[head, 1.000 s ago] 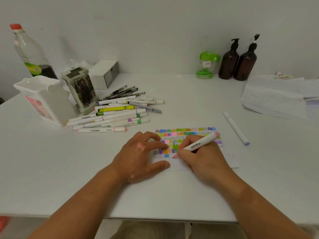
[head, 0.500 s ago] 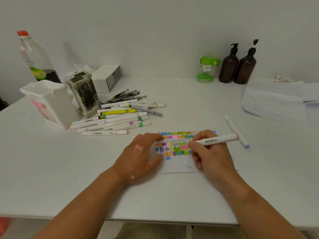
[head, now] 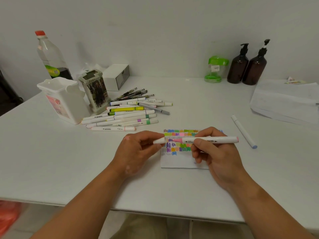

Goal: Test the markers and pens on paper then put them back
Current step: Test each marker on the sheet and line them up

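Holding a pink marker (head: 215, 140) level just above the paper (head: 179, 163), the right hand (head: 219, 157) is gripping the white barrel with fingers curled round it, pink nib end pointing left. The left hand (head: 136, 152) is pinching the white cap (head: 159, 140) between thumb and fingertips. The cap is sitting at the nib end, in line with the barrel; cannot tell if it is fully seated. The paper is lying flat on the white table (head: 51, 161) under both hands, upper part covered in rows of colour swatches, lower part blank. A pile of markers and pens (head: 124, 116) is lying behind and left of the paper, beside a white bin (head: 63, 99) and a patterned pen holder (head: 95, 90). A lone blue-ended marker (head: 243, 131) is lying right of the paper.
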Tool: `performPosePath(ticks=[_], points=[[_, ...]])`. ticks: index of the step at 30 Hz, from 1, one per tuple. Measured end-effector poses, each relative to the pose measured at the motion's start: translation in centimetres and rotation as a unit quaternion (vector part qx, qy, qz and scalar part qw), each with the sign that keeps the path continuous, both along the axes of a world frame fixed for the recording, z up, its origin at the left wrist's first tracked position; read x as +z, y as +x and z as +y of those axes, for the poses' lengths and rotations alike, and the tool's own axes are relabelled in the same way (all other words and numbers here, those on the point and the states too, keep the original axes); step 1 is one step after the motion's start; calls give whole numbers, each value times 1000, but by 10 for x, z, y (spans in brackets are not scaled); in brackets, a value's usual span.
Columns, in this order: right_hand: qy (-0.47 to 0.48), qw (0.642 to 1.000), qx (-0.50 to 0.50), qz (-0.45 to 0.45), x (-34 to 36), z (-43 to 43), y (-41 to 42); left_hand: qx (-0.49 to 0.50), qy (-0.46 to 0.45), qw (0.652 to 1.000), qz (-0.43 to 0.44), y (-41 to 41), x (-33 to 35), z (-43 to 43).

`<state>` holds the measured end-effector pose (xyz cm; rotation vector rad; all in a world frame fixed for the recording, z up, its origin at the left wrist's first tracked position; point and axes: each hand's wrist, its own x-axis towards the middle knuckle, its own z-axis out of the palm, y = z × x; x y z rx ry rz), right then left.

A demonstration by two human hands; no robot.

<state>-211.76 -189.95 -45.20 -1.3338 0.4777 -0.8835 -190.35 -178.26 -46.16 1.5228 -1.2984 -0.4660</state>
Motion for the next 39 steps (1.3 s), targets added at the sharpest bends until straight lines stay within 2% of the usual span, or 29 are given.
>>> performPosePath(ticks=[3, 6, 12, 18, 21, 26, 30, 32, 39], points=[[-20, 1000, 9, 15, 0, 3, 1, -16, 8, 1000, 12, -3, 3, 0], [-41, 999, 8, 30, -1, 5, 4, -17, 23, 999, -25, -3, 2, -1], [-125, 990, 4, 71, -3, 8, 7, -50, 26, 998, -15, -4, 0, -4], [-104, 993, 26, 38, 25, 16, 15, -104, -4, 992, 71, -6, 24, 12], [-110, 993, 50, 10, 51, 35, 34, -96, -20, 991, 90, -1, 46, 38], [-86, 985, 150, 6, 74, 94, 91, 13, -56, 988, 146, 31, 69, 125], [6, 959, 281, 23, 67, 154, 130, 97, -30, 984, 144, 63, 69, 227], [41, 948, 313, 36, 59, 183, 144, 162, -19, 976, 143, 73, 62, 284], [-66, 925, 351, 133, 3, 290, 181, 280, 9, 937, 210, 79, 3, 429]])
